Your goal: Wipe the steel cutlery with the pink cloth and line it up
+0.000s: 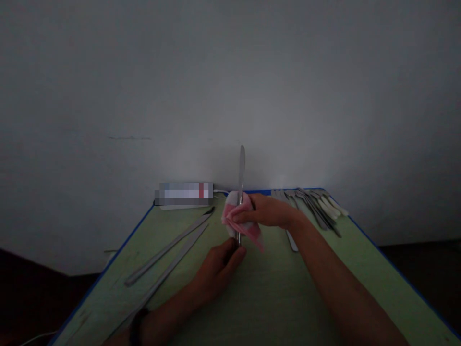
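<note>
A metal table knife (242,163) stands nearly upright over the middle of the table, its blade pointing up. My left hand (219,266) is closed around the lower end of its handle. A pink and white cloth (230,211) is wrapped about the knife's middle, pinched there by my right hand (268,210). One corner of the cloth hangs down to the right. The part of the knife inside the cloth is mostly hidden. To the left of my hands, two long metal utensils (169,248) lie slantwise on the table.
Several forks (278,194) and a pile of dark metal cutlery (317,211) lie at the back right, beside white-handled pieces (329,205). A blurred-out box-like object (184,192) with a white cable sits at the back left. The green table (266,293) has blue edges and meets a wall (230,86).
</note>
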`<action>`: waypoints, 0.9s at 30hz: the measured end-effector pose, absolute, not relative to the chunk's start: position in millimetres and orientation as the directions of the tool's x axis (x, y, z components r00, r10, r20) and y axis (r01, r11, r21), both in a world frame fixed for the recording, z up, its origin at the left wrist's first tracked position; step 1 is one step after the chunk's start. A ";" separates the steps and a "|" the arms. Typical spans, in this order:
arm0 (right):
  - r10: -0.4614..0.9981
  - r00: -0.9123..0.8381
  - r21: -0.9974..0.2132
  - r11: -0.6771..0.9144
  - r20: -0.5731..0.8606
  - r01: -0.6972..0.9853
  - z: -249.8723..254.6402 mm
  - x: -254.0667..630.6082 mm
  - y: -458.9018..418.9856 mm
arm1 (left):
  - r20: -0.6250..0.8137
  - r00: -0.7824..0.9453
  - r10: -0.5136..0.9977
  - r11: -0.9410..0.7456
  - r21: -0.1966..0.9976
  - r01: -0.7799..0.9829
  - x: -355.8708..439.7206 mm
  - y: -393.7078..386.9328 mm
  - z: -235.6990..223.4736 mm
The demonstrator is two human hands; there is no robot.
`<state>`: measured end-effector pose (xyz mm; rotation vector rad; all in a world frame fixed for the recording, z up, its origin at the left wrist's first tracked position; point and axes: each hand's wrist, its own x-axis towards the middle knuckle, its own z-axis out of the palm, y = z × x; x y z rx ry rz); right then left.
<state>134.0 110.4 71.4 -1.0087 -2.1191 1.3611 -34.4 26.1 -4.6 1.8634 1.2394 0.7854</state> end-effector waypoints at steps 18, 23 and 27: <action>0.754 -0.657 -0.942 0.211 -0.014 0.261 63.7 132.3 116.3 | 0.048 0.417 0.908 -0.270 0.828 0.492 -35.9 21.3 -6.1; 0.782 -0.623 -0.975 0.166 0.040 0.146 65.7 131.3 115.3 | -0.032 0.443 0.896 -0.216 0.841 0.496 -34.9 19.3 2.3; 0.811 -0.577 -0.984 0.164 0.097 0.065 71.9 134.0 114.2 | -0.114 0.486 0.867 -0.158 0.861 0.483 -33.7 19.7 4.6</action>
